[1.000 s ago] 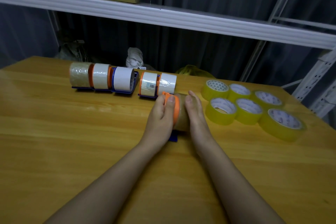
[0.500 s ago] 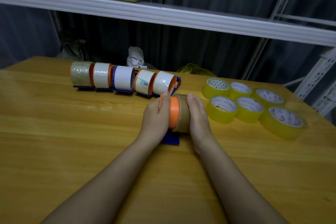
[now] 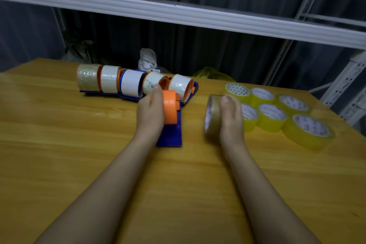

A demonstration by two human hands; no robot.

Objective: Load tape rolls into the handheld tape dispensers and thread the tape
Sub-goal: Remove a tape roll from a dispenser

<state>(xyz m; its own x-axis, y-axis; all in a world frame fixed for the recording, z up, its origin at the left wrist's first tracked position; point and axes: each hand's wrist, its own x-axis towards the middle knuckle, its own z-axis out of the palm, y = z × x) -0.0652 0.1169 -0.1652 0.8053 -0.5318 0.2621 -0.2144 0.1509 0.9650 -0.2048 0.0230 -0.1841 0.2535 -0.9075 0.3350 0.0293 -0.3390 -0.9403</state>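
Palms inward — left hand [image 3: 150, 113] grips the dispenser [image 3: 170, 117], right hand [image 3: 230, 119] clasps a tape roll [image 3: 212, 118].

Orange-and-blue dispenser [image 3: 170, 117], yellow rolls [image 3: 271, 117]

dispenser [image 3: 171, 119] left of tape roll [image 3: 213, 118]

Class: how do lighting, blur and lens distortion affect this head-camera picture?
Head view: dim, dark backdrop; the shelf bows from wide-angle distortion; the tape roll in the right hand is motion-blurred; the orange dispenser by the left hand looks sharper.
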